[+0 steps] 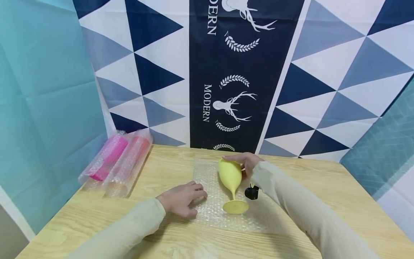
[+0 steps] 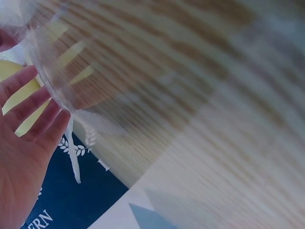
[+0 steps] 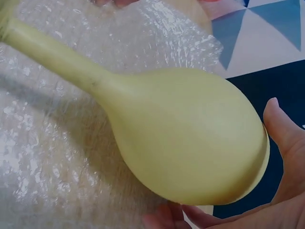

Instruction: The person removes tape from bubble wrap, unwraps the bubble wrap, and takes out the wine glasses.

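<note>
At the far left of the frame, I observe a teal cloth [image 1: 48,108] hanging beside the wood-grain surface [image 1: 171,169]. At the left of the surface lie a pink cylinder [image 1: 111,156] and, just beside it on the right, a red cylinder [image 1: 137,149]; each is enclosed in bubble wrap. Left of the lower centre, I locate the left hand [image 1: 181,199]. Its fingers are spread, with the tips at the left edge of a clear bubble-wrap sheet [image 1: 210,180]; in the left wrist view the film meets the fingertips, and I cannot tell whether it is pinched. The sheet is laid on the surface at the lower centre. Over it, right of centre, is the yellow goblet [image 1: 229,175], bowl toward the back and foot toward the bottom of the frame. The right hand [image 1: 248,162] holds the goblet by the rim end of its bowl, thumb on one side and fingers on the other. Below this hand I note a small black device [image 1: 251,192]. A patterned cloth [image 1: 223,136] with deer heads and triangles closes off the rear.
</note>
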Demonstrator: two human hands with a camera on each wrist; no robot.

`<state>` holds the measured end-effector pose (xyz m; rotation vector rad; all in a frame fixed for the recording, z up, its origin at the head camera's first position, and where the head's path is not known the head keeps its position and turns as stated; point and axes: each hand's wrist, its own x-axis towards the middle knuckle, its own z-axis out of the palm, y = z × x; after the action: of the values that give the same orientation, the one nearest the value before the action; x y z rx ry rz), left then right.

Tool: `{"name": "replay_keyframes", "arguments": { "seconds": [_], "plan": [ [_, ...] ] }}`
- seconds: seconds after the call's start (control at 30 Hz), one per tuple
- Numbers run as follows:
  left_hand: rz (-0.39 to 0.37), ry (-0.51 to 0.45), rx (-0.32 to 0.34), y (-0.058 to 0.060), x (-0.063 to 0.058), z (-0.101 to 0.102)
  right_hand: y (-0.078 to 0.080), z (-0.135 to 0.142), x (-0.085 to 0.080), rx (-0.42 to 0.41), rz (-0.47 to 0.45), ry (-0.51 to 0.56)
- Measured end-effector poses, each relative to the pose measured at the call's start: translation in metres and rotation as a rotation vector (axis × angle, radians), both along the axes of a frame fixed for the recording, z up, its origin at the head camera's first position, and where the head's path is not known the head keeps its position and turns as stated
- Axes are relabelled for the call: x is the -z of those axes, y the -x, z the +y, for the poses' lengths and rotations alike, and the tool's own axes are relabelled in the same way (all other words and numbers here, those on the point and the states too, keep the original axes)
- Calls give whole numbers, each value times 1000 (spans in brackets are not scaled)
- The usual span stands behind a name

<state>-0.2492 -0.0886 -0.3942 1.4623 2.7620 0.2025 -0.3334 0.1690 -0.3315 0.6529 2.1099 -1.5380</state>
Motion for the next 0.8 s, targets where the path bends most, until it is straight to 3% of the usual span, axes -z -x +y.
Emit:
{"name": "replay_keyframes", "arguments": {
  "seconds": [0.17,0.33,0.63,0.8],
  "plan": [
    [-8,-3,2,-2,0,-1,-7,-4,0,-27,38,19],
    [25,-12,11,1,-1,-1,-2,-4,0,-44,36,-1],
    [1,9,-12,2,-1,0,10,1,4,-28,-59,29],
    [14,8,-14,2,0,0,14,4,3,-66,-73,67]
  ]
}}
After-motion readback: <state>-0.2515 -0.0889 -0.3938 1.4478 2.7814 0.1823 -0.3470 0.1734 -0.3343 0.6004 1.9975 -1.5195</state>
